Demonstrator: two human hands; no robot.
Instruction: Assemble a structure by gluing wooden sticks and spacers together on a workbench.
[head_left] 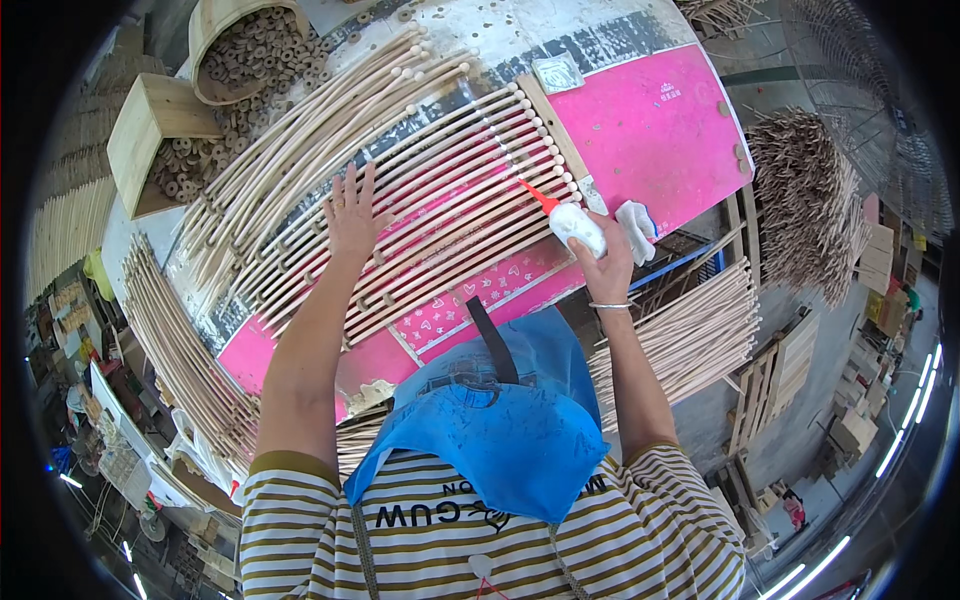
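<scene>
Across the table lies a row of thin wooden rods point(450, 195) with round knobs at their right ends. My right hand point(608, 255) grips a white glue bottle point(578, 230), tilted so its red nozzle points up and left over the rods near their knobbed ends. Fingers spread, my left hand point(352, 215) rests on or just above the rods toward their left part; I cannot tell whether it presses them. Small wooden rings point(365, 303) sit on or by the rods' left portions. A wooden strip point(553, 125) stands along the knobbed ends.
A pink sheet point(650, 110) covers the table's right side, with a white cloth point(637, 228) near my right hand. Two wooden containers, a round tub point(208, 50) and a box point(130, 150), spill rings at the far left. Bundles of rods point(805, 200) stand around the table.
</scene>
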